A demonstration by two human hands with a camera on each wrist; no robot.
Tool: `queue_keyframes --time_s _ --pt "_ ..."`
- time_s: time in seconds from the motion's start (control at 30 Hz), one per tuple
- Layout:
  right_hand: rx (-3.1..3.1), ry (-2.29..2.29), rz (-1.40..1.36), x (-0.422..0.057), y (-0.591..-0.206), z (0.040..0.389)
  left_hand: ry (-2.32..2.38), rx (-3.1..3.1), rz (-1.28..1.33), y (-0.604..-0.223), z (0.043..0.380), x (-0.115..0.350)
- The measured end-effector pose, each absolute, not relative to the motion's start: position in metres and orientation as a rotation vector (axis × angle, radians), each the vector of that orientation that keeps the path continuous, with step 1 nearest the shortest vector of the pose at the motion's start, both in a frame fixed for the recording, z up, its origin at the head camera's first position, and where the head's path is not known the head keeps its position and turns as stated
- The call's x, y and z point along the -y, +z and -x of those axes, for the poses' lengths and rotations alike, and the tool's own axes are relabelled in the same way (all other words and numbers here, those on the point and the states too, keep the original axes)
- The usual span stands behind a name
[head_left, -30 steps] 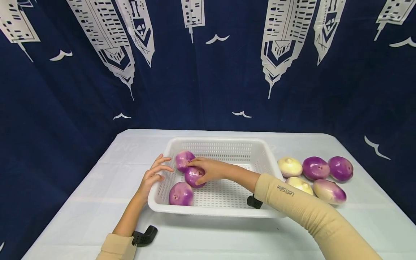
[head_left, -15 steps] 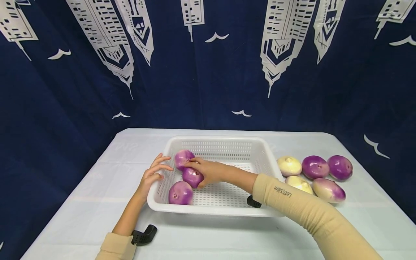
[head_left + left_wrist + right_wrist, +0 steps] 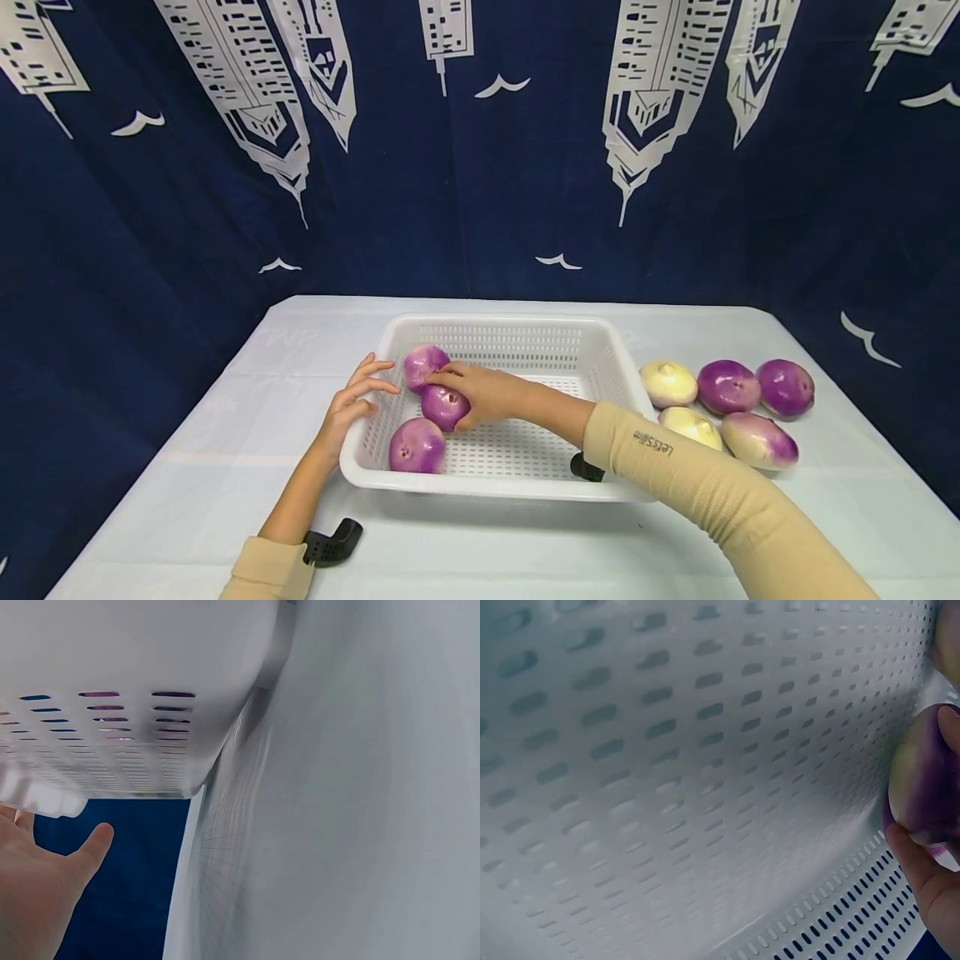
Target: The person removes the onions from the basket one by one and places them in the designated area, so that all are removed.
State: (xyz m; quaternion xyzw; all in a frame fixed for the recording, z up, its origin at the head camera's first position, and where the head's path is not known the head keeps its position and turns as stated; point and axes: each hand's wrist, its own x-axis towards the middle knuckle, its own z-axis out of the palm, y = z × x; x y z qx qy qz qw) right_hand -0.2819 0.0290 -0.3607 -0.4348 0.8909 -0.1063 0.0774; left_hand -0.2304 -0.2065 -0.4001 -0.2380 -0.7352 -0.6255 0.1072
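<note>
Inside a white perforated basket [image 3: 525,492], my right hand [image 3: 483,396] grips a purple onion [image 3: 442,408], thumb on the near side and fingers over the far side. In the right wrist view the same onion [image 3: 922,776] shows a paler flank between thumb and fingers. Another purple onion [image 3: 424,367] lies behind it, and a third onion [image 3: 417,447] in front, all along the basket's left end. My left hand [image 3: 348,408] rests at the left rim with fingers loosely extended over it. The left wrist view shows its thumb [image 3: 96,844] sticking out below the rim.
Right of the basket, several onions lie on the white table [image 3: 187,500]: pale yellow onions [image 3: 667,383] and purple ones [image 3: 784,388]. A dark blue curtain [image 3: 480,208] hangs behind the table. The right forearm crosses the basket's right wall.
My right hand has shifted the gripped onion slightly left, closer to the other two, and then stays almost still. The left hand keeps its place at the rim.
</note>
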Motion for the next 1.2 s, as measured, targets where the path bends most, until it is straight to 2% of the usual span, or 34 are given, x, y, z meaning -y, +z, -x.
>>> queue_keyframes --time_s 1.2 --pt "-2.664 -0.607 1.231 -0.052 -0.317 0.29 -1.841 2.153 0.718 -0.402 0.232 0.206"
